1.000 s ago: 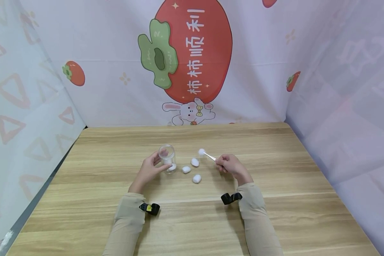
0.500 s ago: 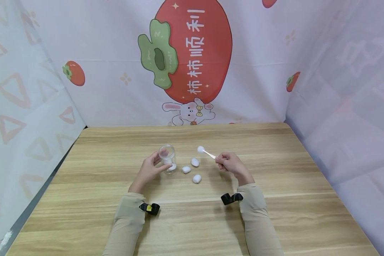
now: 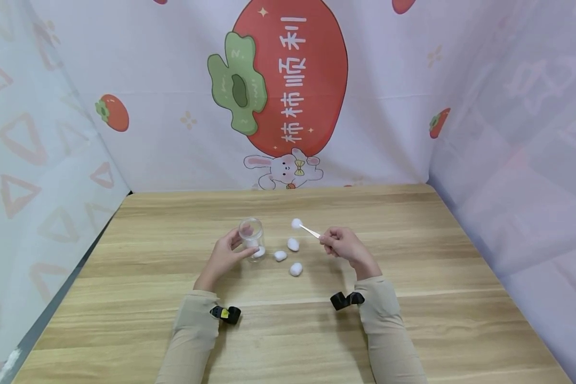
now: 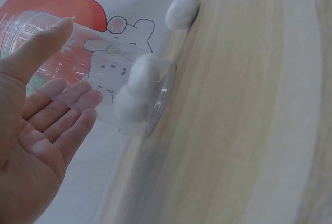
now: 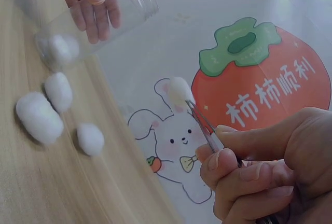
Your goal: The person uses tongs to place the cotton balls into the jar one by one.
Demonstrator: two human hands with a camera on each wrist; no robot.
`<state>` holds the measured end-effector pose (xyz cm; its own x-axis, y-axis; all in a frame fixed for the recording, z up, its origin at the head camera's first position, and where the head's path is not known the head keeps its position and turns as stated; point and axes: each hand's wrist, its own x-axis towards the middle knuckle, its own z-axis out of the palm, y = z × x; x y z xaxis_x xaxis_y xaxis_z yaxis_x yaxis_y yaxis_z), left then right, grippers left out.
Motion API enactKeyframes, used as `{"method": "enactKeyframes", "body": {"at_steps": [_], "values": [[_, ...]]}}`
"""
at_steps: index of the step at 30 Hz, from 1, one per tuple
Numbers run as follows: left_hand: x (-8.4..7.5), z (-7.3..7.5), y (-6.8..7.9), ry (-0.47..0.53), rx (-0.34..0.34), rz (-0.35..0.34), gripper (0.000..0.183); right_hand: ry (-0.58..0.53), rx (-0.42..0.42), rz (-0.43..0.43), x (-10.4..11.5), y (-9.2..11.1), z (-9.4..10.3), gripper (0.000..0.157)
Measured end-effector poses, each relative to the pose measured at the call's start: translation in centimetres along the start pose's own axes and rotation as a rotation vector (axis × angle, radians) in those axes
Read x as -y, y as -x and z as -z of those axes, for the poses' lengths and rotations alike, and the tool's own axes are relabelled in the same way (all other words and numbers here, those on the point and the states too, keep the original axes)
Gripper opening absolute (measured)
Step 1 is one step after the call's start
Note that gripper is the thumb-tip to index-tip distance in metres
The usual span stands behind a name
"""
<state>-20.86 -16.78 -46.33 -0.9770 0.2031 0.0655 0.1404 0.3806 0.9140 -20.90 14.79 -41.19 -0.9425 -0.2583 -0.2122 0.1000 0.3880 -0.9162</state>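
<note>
My left hand [image 3: 224, 257] holds a clear open-topped jar [image 3: 252, 234] standing on the table, thumb on the near side and fingers round the back. White cotton balls [image 4: 136, 90] lie at the bottom of the jar. Tweezers [image 5: 203, 125] are pinched in my right hand [image 3: 344, 246], between thumb and fingers. Their tips grip one cotton ball [image 5: 180, 90], lifted above the table to the right of the jar. On the wood between the hands lie three loose cotton balls, a far one [image 3: 293, 245], a left one [image 3: 280, 256] and a near one [image 3: 296, 269].
The wooden table [image 3: 288, 336] ends at a printed cloth backdrop [image 3: 163, 149] showing a large persimmon and a rabbit. Cloth also hangs along both sides. Black camera mounts sit on the left wrist [image 3: 225, 313] and the right wrist [image 3: 346, 300].
The right hand has lifted the tweezers and their cotton ball slightly and shifted them left, towards the jar. The left hand and jar stay in place.
</note>
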Motion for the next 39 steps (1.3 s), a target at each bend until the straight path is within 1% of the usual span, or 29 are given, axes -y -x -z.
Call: {"method": "enactKeyframes", "body": {"at_steps": [3, 8, 13, 19, 29, 33, 39], "values": [[0.0, 0.0, 0.1, 0.002, 0.002, 0.006, 0.071, 0.000, 0.009, 0.005, 0.1, 0.0, -0.1, 0.024], [-0.1, 0.0, 0.2, 0.001, -0.002, 0.009, 0.070, 0.008, 0.013, 0.013, 0.4, 0.1, -0.2, 0.020], [-0.2, -0.1, 0.3, 0.010, -0.008, 0.002, 0.070, 0.010, 0.030, 0.029, 0.6, 0.0, -0.1, 0.019], [-0.3, -0.1, 0.4, 0.007, -0.015, 0.006, 0.070, 0.018, 0.035, 0.038, 1.3, 0.1, -0.3, 0.020], [-0.4, -0.2, 0.3, 0.007, -0.020, -0.001, 0.069, 0.000, 0.063, 0.051, 2.3, 0.1, -0.8, 0.020], [-1.2, -0.2, 0.5, 0.003, -0.020, 0.022, 0.068, 0.001, 0.076, 0.069, 2.7, 0.2, -1.0, 0.019], [-3.4, 0.1, 1.2, -0.005, 0.004, 0.009, 0.065, 0.006, 0.084, 0.089, 3.3, 0.1, -1.4, 0.018]]}}
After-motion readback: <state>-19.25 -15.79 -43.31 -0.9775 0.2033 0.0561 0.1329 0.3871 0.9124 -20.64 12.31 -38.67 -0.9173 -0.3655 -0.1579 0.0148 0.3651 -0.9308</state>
